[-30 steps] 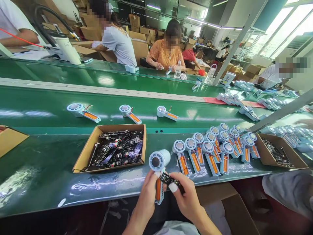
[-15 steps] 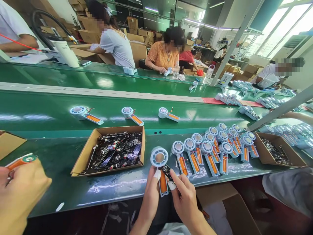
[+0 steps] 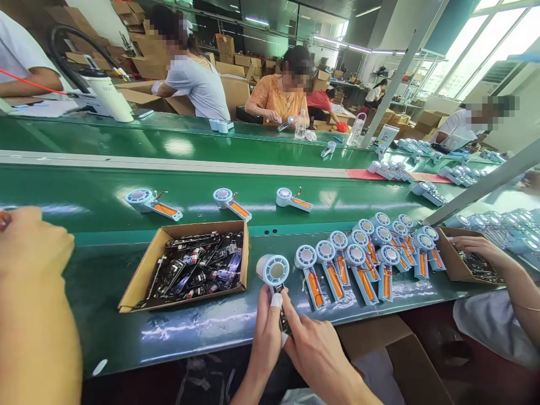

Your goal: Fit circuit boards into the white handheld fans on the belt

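Observation:
A light-blue handheld fan, its round head facing up, is gripped by its handle in my left hand. The left thumb wears a white finger cover and lies on the handle's top. A narrow black circuit board now lies along the open handle, over where the orange battery showed. My right hand is closed about the board and the handle, its index finger pressing near the fan head. Part of the board is hidden by my fingers. Right of my hands lie several fans with orange batteries and loose wires.
An open cardboard box of circuit boards stands left of my hands. A co-worker's hand reaches into another box at right. Another person's forearm fills the left edge. Three fans lie on the green conveyor belt.
The circuit board has turned from slanting beside the handle to lying along it, and my right fingers have moved onto it. A co-worker's hand has entered the right box; the left forearm extends further forward.

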{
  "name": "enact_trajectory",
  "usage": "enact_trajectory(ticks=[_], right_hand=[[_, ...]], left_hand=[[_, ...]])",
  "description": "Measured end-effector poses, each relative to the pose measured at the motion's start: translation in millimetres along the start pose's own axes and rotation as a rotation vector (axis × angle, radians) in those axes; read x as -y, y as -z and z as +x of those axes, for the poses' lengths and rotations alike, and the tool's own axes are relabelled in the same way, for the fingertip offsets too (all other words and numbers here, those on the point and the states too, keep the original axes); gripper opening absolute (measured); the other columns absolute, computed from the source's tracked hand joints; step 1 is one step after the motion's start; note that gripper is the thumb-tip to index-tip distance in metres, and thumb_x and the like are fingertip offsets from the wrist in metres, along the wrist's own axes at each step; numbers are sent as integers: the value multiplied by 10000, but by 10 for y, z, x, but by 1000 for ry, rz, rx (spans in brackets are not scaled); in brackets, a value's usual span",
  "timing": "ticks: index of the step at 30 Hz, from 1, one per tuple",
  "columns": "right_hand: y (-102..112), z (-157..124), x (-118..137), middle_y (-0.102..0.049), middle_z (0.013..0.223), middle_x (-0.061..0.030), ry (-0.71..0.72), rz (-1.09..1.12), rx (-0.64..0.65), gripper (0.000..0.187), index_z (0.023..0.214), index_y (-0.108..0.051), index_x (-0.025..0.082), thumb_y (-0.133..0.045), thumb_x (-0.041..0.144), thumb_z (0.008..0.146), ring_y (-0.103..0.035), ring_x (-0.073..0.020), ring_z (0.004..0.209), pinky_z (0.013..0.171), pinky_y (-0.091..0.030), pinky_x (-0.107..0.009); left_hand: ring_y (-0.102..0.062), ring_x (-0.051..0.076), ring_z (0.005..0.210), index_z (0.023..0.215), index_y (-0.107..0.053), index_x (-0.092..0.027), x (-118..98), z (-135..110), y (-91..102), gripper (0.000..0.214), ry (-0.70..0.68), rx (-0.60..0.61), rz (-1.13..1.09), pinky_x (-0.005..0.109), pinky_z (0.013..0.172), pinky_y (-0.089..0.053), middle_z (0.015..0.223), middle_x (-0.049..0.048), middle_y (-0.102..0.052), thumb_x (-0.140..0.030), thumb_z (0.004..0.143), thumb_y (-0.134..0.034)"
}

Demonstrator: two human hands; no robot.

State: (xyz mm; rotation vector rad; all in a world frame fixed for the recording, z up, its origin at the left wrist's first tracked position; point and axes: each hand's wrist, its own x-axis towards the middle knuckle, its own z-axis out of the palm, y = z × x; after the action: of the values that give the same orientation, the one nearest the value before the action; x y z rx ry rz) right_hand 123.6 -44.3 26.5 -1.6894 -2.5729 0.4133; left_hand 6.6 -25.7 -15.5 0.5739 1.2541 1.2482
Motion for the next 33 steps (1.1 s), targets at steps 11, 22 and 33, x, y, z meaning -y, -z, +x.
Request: enact_trajectory(ticks=[11,22,33], right_hand=[[-426,198,-30,-713,973,-164,-34,86,-259,697,1595,-204,116,-394,142,924,-714,-259,720,604,-564,-324],[25,316,-31,-738,740,-103,26,-1,25,750,1604,-199,106,-525,264,947,-701,-278,644,582,-431,-282],[202,-108,-631,-630,660,17,-91,426,-235,484,1444,-505,176,-431,225,968,-574,-161,572,591,-428,-247]], left_hand=[[-700,259,744,744,-704,-271,-477,70,225,194,-254,129,747,307,702,-498,718,55,-738,-379,862,-595],[-455,379,1362,782,-710,-229,-1375,1117,698,167,-738,-32,1404,554,1129,-333,1288,164,-678,-152,737,-568],[-605,360,1115,679,-589,-260,-1405,1294,815,28,-716,1,1422,499,1006,-476,1002,135,-718,-271,659,-574]])
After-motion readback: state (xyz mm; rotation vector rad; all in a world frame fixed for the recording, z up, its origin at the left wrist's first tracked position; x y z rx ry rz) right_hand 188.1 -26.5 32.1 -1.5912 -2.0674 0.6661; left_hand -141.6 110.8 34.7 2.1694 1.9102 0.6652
